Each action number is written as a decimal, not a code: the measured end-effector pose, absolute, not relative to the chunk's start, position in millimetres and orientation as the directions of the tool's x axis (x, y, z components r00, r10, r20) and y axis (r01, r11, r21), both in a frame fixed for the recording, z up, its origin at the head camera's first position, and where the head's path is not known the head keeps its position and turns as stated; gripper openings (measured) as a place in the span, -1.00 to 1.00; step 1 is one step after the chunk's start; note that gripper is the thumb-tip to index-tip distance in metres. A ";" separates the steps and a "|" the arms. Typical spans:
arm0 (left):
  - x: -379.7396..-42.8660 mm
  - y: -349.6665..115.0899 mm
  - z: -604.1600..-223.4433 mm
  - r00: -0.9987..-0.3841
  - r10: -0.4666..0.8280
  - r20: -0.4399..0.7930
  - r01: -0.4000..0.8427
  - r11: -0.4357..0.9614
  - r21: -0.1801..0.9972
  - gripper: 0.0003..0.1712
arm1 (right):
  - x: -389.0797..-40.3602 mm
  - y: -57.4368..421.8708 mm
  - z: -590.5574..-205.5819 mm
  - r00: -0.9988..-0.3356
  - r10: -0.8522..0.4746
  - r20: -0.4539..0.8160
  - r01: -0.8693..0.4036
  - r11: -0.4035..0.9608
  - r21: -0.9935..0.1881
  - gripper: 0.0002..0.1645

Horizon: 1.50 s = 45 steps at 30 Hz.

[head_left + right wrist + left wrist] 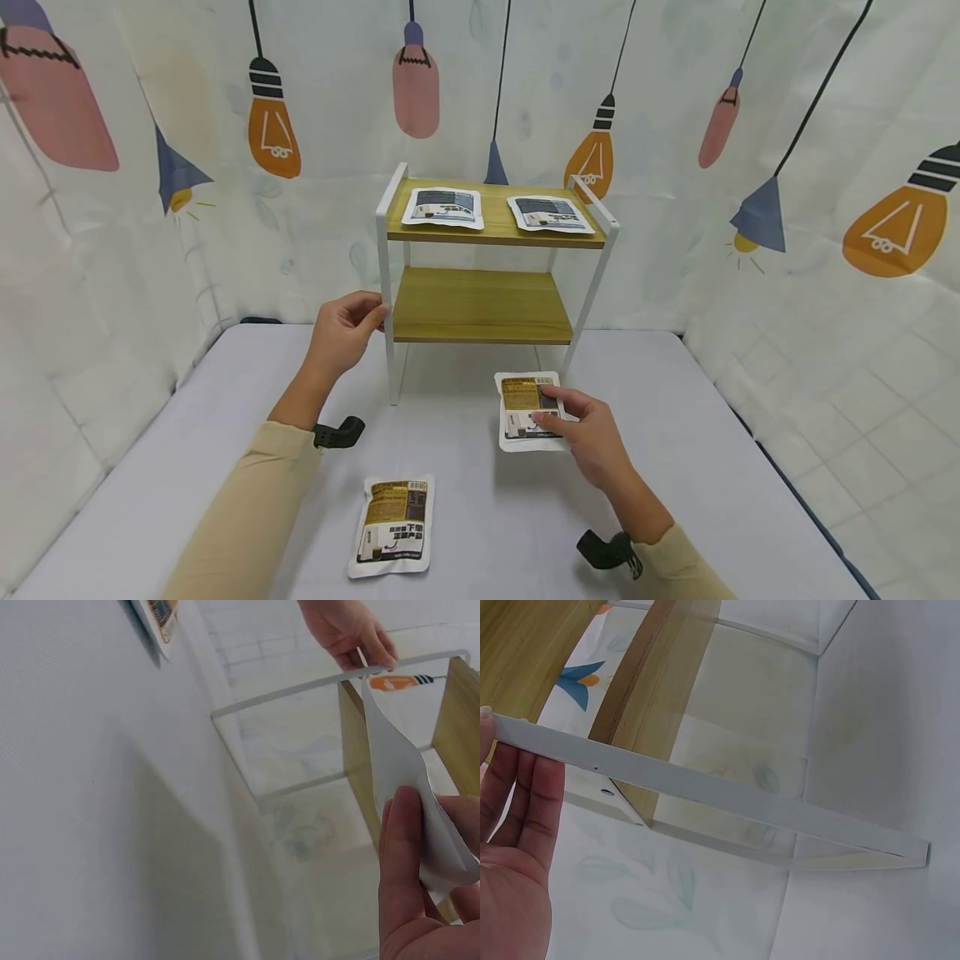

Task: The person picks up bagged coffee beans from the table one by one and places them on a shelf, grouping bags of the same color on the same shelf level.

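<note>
My left hand pinches the white front leg of a small two-tier shelf, near the lower board; in the left wrist view its fingers curl behind the white frame. In my right hand is a flat white pouch with a brown and black label, pinched between thumb and fingers and raised above the table in front of the shelf. The right wrist view shows that pouch edge-on. Another pouch of the same look lies on the table near the front.
Two pouches with dark blue labels, a left one and a right one, lie on the upper board. A white cloth covers the table. Behind it hangs a curtain printed with lamps.
</note>
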State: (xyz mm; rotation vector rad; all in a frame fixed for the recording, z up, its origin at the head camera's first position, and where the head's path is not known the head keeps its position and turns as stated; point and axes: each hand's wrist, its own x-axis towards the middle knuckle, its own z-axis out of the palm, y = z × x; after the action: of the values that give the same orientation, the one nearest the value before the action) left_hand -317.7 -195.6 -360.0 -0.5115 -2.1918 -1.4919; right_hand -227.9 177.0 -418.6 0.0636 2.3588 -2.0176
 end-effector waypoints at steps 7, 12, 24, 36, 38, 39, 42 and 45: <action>-317.6 -195.0 -360.0 -0.832 0.053 0.552 0.535 0.340 0.773 -0.74 | -234.2 177.8 -411.3 -0.999 0.005 -0.035 0.036 0.126 -0.991 -0.38; -317.3 -194.7 -359.5 -0.831 0.048 0.554 0.536 0.339 0.773 -0.74 | -238.5 177.2 -408.3 -0.999 0.004 -0.033 0.033 0.114 -0.993 -0.38; -318.5 -194.9 -359.4 -0.823 0.053 0.565 0.547 0.340 0.765 -0.72 | -243.0 179.0 -397.4 -1.000 -0.003 -0.008 0.008 0.095 -0.995 -0.37; -318.9 -195.6 -360.4 -0.825 0.057 0.562 0.546 0.333 0.769 -0.71 | -249.5 180.5 -388.7 -1.000 -0.012 0.029 -0.029 0.054 -0.998 -0.36; -319.0 -195.9 -360.5 -0.826 0.055 0.561 0.545 0.332 0.770 -0.72 | -251.8 180.5 -387.9 -1.000 -0.013 0.025 -0.026 0.044 -0.999 -0.36; -319.2 -196.0 -360.8 -0.826 0.054 0.561 0.544 0.332 0.770 -0.72 | -253.0 180.3 -387.5 -1.000 -0.014 0.022 -0.023 0.042 -0.999 -0.36; -318.6 -195.5 -360.5 -0.828 0.053 0.558 0.542 0.328 0.774 -0.73 | -256.3 180.1 -386.4 -1.000 -0.011 0.019 -0.020 0.051 -0.998 -0.37; -314.3 -193.1 -356.3 -0.832 0.056 0.553 0.538 0.331 0.775 -0.73 | -259.2 179.7 -384.9 -1.000 -0.007 0.019 -0.020 0.069 -0.997 -0.39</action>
State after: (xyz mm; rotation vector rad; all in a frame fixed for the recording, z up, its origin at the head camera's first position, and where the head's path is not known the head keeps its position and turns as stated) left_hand -314.3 -193.1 -356.3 -0.5229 -2.1726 -1.5111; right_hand -259.2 179.7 -384.9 -0.0290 2.3037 -2.1495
